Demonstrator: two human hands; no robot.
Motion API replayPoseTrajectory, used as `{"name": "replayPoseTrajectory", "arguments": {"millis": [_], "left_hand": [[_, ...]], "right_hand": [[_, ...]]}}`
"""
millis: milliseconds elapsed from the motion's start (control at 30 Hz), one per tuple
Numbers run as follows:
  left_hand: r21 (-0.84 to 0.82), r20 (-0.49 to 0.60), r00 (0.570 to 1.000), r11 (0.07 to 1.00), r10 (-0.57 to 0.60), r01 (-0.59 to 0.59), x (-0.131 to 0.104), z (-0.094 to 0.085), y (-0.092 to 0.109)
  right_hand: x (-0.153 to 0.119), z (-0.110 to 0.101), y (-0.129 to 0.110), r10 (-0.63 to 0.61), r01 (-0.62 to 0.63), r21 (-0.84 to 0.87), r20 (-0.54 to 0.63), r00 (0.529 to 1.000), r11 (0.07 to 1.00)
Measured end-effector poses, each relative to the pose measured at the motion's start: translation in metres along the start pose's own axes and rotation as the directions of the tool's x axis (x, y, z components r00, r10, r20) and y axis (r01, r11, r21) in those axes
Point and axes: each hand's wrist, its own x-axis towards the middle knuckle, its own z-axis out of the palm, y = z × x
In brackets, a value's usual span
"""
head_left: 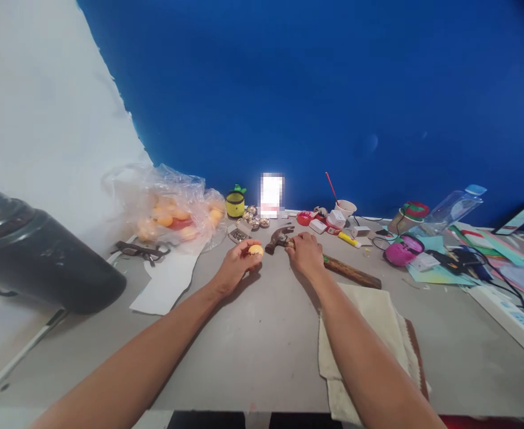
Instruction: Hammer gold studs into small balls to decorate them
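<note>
My left hand [237,266] is closed around a small yellow-orange ball [255,250], held just above the table between thumb and fingers. Its lower edge looks pale and uneven. To the right, my right hand [305,254] wraps over the handle of a claw hammer [353,272], close to the metal head. The hammer lies on the table with its head pointing left, toward the ball. Behind my left hand sits a small open box [239,233] of tiny metal pieces. Several shiny gold-silver balls [255,223] are grouped beyond it.
A clear bag [172,208] of orange balls, glasses [141,252] and a large dark flask [43,256] stand left. A folded cloth [369,322] lies under my right forearm. Rightward are a paper cup [345,208], pink pouch [404,250], plastic bottle [452,211] and power strip [507,316].
</note>
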Motion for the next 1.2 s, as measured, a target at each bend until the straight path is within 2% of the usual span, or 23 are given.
{"name": "replayPoseTrajectory", "arguments": {"millis": [67, 167, 267, 333, 400, 500, 633, 833, 1033, 1200], "left_hand": [[0.114, -0.018, 0.999, 0.993, 0.035, -0.032, 0.000, 0.000, -0.001], [0.276, -0.113, 0.986, 0.957, 0.119, -0.084, 0.001, -0.001, -0.004], [0.340, -0.170, 0.973, 0.936, 0.155, -0.090, 0.005, -0.005, -0.006], [0.366, -0.181, 0.972, 0.928, 0.148, -0.073, 0.007, -0.008, -0.007], [0.381, -0.183, 0.974, 0.923, 0.132, -0.053, 0.009, -0.010, -0.007], [0.380, -0.176, 0.977, 0.924, 0.120, -0.045, 0.010, -0.011, -0.007], [0.405, -0.171, 0.975, 0.912, 0.140, -0.060, 0.011, -0.012, -0.007], [0.373, -0.199, 0.971, 0.926, 0.134, -0.051, 0.011, -0.010, -0.005], [0.432, -0.153, 0.976, 0.899, 0.156, -0.076, 0.009, -0.009, -0.005], [0.412, -0.161, 0.976, 0.909, 0.146, -0.068, 0.009, -0.009, -0.004]], "right_hand": [[0.000, -0.001, -0.002, -0.006, 0.006, -0.016, 0.000, 1.000, 1.000], [0.002, -0.003, -0.005, -0.018, 0.017, -0.013, -0.012, 1.000, 1.000], [0.002, -0.006, -0.009, -0.072, 0.073, 0.004, -0.115, 0.991, 0.997], [0.001, -0.010, -0.013, -0.142, 0.149, 0.005, -0.261, 0.955, 0.989], [0.000, -0.014, -0.017, -0.204, 0.219, -0.011, -0.412, 0.888, 0.976], [-0.005, -0.018, -0.024, -0.271, 0.292, -0.044, -0.521, 0.809, 0.955], [-0.011, -0.017, -0.032, -0.349, 0.364, -0.067, -0.486, 0.801, 0.929], [-0.011, -0.021, -0.030, -0.288, 0.332, -0.022, -0.550, 0.784, 0.943], [-0.011, -0.018, -0.031, -0.362, 0.371, -0.067, -0.427, 0.829, 0.926], [-0.011, -0.020, -0.032, -0.335, 0.347, -0.062, -0.463, 0.821, 0.936]]}}
